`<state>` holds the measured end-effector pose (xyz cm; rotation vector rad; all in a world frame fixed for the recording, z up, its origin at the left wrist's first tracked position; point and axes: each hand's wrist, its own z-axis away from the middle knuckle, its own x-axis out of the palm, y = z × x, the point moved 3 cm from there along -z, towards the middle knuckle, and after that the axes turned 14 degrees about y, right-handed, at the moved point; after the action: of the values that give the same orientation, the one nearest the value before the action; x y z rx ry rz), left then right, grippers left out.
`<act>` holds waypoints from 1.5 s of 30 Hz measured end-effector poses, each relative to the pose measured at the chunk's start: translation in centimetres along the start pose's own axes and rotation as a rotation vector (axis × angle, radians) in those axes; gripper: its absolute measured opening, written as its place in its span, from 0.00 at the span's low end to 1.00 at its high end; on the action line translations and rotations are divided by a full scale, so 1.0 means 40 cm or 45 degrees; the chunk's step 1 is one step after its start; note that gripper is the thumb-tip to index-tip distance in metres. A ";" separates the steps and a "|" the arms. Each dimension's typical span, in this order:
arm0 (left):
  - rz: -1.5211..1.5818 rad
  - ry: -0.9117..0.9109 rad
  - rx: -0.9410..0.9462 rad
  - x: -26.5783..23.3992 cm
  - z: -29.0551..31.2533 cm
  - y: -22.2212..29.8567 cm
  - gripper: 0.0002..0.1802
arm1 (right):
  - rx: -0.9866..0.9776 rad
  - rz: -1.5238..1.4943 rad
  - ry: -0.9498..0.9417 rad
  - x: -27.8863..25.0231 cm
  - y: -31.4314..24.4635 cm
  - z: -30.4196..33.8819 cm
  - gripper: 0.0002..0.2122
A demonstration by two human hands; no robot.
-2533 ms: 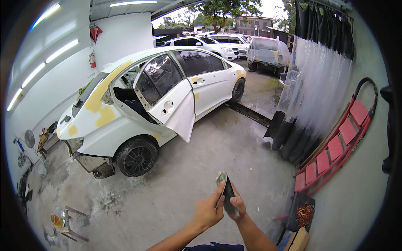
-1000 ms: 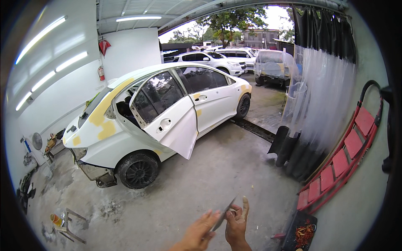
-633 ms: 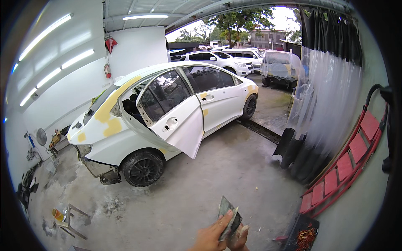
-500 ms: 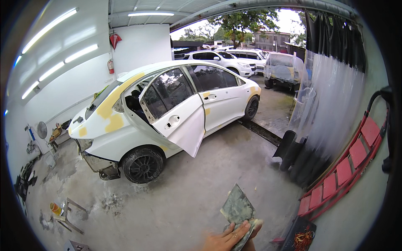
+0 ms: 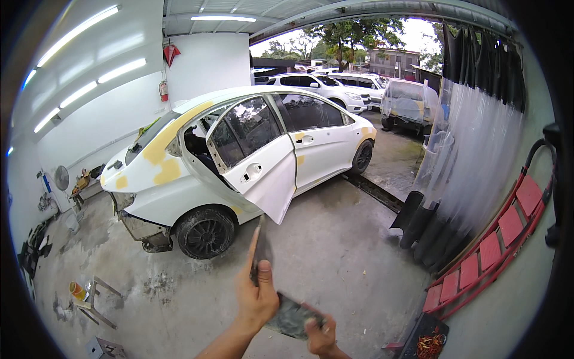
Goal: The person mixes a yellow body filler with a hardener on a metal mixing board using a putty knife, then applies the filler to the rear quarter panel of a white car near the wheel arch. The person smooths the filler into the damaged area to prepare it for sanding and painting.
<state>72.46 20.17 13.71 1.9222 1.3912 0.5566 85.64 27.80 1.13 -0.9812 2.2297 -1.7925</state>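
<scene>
My left hand [image 5: 257, 299] is raised in front of me, its fingers and thumb gripping a dark piece of sandpaper [image 5: 261, 248] that stands up almost edge-on. Lower and to the right, my right hand [image 5: 321, 336] pinches the end of a grey-green, dust-smeared sandpaper sheet [image 5: 292, 317]. That sheet reaches left to the heel of my left hand. Whether the two pieces are joined is hidden behind the left hand. Beyond both hands stands a white sedan [image 5: 239, 149] with yellowish filler patches; its rear door [image 5: 263, 176] hangs ajar. Neither hand touches the car.
At lower left a small stool [image 5: 98, 302] stands beside a yellow container [image 5: 78, 291]. A red folding ladder [image 5: 490, 248] leans along the right wall, near a clear plastic curtain [image 5: 472, 131]. A dark tray [image 5: 423, 340] with orange-red strands lies at lower right. A drain channel [image 5: 376, 194] crosses the floor.
My hands were together around the folded sandpaper; now they are apart, the left higher and further left with its piece upright. The view has shifted slightly.
</scene>
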 end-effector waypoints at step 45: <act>-0.179 0.256 0.570 -0.425 0.056 -0.258 0.33 | 0.350 -0.422 -0.314 0.554 0.092 0.158 0.41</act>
<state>61.66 5.46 5.46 2.1315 1.8919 0.4014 69.77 10.75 2.52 -1.4803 1.6996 -1.9098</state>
